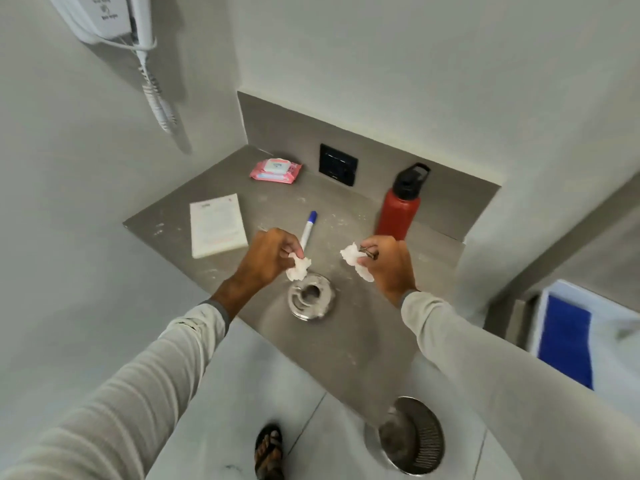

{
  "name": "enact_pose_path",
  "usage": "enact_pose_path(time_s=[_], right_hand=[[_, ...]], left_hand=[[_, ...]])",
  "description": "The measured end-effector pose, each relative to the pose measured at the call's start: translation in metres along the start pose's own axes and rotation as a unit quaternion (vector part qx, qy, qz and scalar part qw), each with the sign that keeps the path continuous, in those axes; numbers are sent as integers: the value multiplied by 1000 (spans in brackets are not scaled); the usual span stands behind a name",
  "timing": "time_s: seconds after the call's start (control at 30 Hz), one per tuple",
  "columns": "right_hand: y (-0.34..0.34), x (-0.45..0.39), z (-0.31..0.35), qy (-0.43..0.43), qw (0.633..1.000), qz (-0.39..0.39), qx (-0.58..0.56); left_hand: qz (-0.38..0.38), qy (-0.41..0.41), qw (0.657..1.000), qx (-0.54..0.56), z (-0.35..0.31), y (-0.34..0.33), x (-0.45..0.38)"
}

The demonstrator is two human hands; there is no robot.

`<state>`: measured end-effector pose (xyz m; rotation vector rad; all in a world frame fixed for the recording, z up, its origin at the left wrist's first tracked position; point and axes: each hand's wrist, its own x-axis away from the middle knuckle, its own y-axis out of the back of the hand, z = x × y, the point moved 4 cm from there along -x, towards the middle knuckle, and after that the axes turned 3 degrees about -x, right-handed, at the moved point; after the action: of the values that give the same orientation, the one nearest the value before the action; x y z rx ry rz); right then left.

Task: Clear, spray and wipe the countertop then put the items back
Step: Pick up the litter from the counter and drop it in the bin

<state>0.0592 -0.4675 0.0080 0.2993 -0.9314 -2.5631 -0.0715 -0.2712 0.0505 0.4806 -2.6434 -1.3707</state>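
Above the grey countertop (349, 337), my left hand (268, 256) pinches a crumpled white tissue (298, 268). My right hand (388, 263) pinches another crumpled tissue (355, 259) together with a small dark scrap (369, 252). Beneath the hands sits a shiny metal ashtray (311, 299). On the counter lie a blue-capped marker (308, 228), a white notepad (216, 225) to the left, a pink wet-wipes pack (276, 170) at the back, and a red bottle (401, 206) with a black cap standing on the right. White crumbs speckle the surface.
A black wall socket (338, 164) is set in the backsplash. A white wall phone (114, 26) with a coiled cord hangs at upper left. On the floor stands a metal bin (412, 434), beside my sandalled foot (268, 452). A blue-and-white object (564, 334) lies right.
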Motion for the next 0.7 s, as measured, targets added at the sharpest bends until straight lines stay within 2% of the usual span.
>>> enact_pose_path(time_s=[0.13, 0.27, 0.43, 0.53, 0.6, 0.7], right_hand=[[50, 41, -59, 8, 999, 13, -33], [83, 81, -108, -7, 998, 29, -63], [99, 133, -166, -64, 995, -10, -82], [93, 173, -210, -102, 991, -1, -86], [79, 197, -249, -134, 988, 28, -66], [49, 224, -321, -232, 969, 83, -32]], left_hand=[[-44, 21, 998, -27, -64, -57, 36], [-37, 46, 998, 9, -115, -106, 72], [27, 64, 996, 49, -156, -174, 123], [97, 64, 991, 67, -166, -232, 153], [133, 109, 982, 80, -157, -280, 170], [144, 208, 963, 92, -128, -351, 191]])
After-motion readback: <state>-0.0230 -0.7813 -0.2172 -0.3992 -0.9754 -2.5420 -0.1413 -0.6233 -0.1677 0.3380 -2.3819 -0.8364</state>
